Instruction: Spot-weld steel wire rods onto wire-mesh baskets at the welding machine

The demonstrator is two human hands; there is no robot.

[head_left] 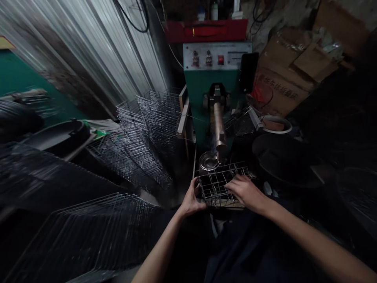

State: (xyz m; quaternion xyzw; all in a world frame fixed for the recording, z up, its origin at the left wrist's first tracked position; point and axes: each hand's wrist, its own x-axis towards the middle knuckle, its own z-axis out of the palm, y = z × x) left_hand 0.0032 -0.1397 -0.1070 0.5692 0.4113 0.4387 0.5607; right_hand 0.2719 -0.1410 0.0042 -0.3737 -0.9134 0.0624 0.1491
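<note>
A small wire rack (216, 184) lies in front of me, just below the copper-coloured arm (218, 124) of a green machine (198, 94). My left hand (191, 201) grips the rack's left edge, thumb along the near side and fingers at the far side. My right hand (243, 190) is closed on the rack's right part, fingers bent over the wires; their tips are partly hidden. Behind the rack, under the arm's tip, sits a round metal dish (209, 160).
Stacked wire racks (138, 145) stand to the left, with another stack (97, 236) at the lower left. A dark round pan (282, 157) is at the right. Cardboard boxes (279, 86) lean behind it. A red toolbox (206, 31) rests above the machine.
</note>
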